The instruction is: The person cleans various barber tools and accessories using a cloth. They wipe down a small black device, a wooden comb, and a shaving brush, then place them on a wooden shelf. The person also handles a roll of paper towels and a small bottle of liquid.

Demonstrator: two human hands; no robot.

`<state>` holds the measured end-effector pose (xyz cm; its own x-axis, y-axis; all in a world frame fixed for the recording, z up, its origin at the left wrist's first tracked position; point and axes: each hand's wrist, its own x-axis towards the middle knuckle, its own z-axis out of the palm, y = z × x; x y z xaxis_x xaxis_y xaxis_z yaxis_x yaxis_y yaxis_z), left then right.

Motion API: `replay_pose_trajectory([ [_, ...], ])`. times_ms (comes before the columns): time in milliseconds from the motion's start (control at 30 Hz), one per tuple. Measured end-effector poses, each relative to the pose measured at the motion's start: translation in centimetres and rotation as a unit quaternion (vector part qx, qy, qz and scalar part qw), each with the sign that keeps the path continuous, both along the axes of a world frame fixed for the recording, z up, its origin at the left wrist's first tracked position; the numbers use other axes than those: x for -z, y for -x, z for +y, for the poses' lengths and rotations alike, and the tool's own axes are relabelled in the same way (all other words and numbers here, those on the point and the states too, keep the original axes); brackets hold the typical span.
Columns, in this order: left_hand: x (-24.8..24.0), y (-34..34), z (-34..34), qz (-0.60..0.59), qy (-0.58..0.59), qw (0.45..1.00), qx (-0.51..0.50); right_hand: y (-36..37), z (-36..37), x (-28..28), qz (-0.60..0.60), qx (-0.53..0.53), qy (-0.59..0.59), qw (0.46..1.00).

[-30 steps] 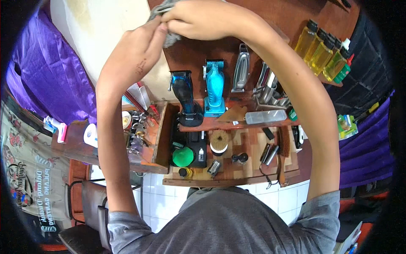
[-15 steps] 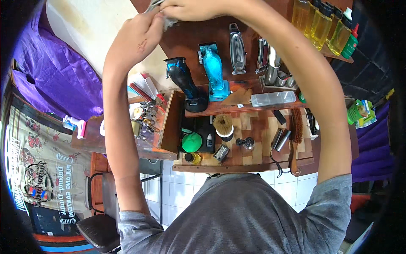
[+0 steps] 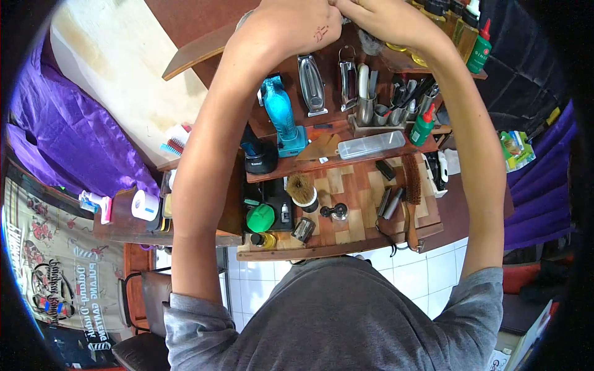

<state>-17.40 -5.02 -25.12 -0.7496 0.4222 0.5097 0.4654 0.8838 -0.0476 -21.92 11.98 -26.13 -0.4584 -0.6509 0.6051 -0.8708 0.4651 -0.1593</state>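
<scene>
Both my arms stretch up to the far top of the view. My left hand is closed, its knuckles upward, and a bit of grey cloth peeks out at its edge. Next to it, my right hand is closed too, and the crumpled cloth hangs just below its palm. The fingertips are partly cut off by the top edge. Below my hands a silver hair clipper and a silver-and-dark trimmer stand against the brown back panel, with a blue clipper on its stand at their left.
On the shelf are a dark clipper, a clear plastic case, metal cups and a green bottle. The lower counter bears a shaving brush, a green bowl and a wooden-handled brush. Oil bottles stand upper right.
Both hands have moved right along the top of the view, with the cloth. My view has shifted too, showing more of the cups and the green bottle.
</scene>
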Motion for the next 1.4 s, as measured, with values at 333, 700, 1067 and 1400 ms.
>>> replay_pose_trajectory([
  [333,1.1,-0.2,-5.6,0.021,-0.038,0.988,0.145,-3.2,-3.0,-1.4,-0.015,-0.047,-0.034,0.998],
  [700,2.6,-2.3,-15.8,0.050,-0.079,0.995,0.030,-2.0,-12.8,-3.3,0.024,-0.046,-0.192,0.980],
  [1067,2.9,-4.5,-16.4,0.099,-0.115,0.983,-0.100,3.0,-21.3,-0.4,0.111,-0.071,-0.136,0.982],
  [1400,2.1,0.0,-9.2,0.098,0.018,0.995,-0.002,1.8,-6.9,-1.3,0.052,-0.114,-0.075,0.989],
])
